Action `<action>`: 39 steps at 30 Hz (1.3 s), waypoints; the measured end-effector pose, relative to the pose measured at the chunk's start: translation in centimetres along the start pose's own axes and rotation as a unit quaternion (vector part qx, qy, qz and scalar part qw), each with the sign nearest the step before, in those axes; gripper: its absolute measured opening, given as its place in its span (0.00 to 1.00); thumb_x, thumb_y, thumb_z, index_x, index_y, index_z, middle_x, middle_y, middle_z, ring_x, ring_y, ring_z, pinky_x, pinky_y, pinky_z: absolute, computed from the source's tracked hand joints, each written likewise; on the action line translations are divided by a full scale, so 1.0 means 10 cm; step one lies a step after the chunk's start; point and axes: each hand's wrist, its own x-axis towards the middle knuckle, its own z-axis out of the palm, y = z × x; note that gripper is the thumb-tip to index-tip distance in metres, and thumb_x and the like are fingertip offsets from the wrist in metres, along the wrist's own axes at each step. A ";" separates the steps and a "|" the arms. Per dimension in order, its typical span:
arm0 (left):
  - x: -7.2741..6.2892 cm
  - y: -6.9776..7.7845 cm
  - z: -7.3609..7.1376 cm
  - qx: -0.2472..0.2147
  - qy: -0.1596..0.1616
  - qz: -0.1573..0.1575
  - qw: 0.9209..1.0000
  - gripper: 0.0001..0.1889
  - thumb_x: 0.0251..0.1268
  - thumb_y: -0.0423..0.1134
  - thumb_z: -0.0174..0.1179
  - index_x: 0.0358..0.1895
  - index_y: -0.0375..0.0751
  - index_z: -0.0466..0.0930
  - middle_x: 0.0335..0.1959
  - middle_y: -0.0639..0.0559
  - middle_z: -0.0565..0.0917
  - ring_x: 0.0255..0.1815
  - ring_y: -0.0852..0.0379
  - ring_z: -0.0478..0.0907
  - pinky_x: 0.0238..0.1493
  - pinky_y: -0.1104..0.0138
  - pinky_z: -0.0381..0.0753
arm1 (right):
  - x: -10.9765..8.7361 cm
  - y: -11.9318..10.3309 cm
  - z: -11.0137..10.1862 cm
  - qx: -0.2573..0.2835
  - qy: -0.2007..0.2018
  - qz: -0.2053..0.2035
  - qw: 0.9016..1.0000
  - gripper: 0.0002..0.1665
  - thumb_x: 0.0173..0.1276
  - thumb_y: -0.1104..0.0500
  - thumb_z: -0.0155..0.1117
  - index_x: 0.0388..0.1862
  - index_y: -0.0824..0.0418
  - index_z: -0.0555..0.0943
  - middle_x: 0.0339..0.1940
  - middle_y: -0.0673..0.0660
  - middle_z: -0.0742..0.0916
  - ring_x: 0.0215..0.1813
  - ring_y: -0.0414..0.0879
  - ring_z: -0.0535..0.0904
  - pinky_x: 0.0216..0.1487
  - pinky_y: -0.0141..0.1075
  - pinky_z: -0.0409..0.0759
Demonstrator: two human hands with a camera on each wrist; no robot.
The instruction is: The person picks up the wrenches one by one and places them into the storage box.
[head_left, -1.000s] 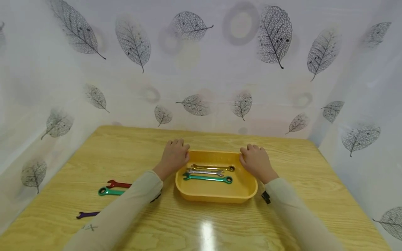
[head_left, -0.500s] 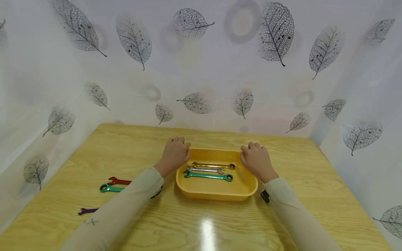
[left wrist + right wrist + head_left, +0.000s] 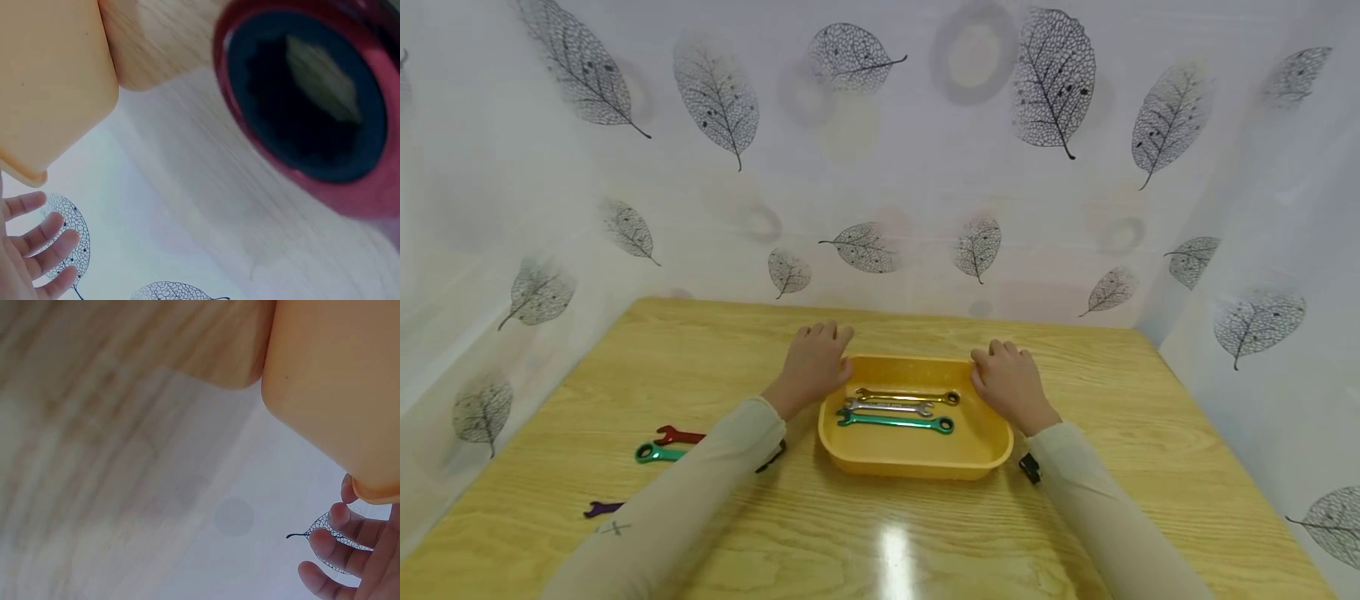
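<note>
A yellow plastic tray (image 3: 917, 460) sits on the wooden table. Inside lie a gold combination wrench (image 3: 910, 396), a silver wrench (image 3: 891, 408) and a green wrench (image 3: 895, 422), side by side. My left hand (image 3: 809, 368) is at the tray's back left corner; in the left wrist view its fingers (image 3: 53, 256) are spread, apart from the rim. At the back right corner my right hand (image 3: 1012, 387) holds the rim, thumb on the inner side and index finger behind it. Its other fingers (image 3: 337, 550) stand off the tray in the right wrist view.
Left of the tray, partly hidden by my left sleeve, lie a red wrench (image 3: 677, 435), another green wrench (image 3: 657, 452) and a purple wrench (image 3: 602, 508). The red ring end (image 3: 375, 187) looms close to the left wrist camera. A leaf-patterned curtain (image 3: 917, 167) surrounds the table.
My left hand's fingers have lifted and straightened away from the tray's rim. The right hand stays at its corner. Tray and wrenches show no clear movement.
</note>
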 end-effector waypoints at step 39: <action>-0.70 -0.27 -1.40 -0.016 0.056 0.063 0.996 0.22 0.49 0.43 0.65 0.49 0.41 0.76 0.43 0.43 0.74 0.43 0.44 0.74 0.46 0.51 0.74 | 0.00 0.01 0.04 0.016 0.004 0.009 1.000 0.09 0.65 0.57 0.55 0.37 0.59 0.81 0.28 0.59 0.79 0.29 0.52 0.72 0.29 0.45 0.72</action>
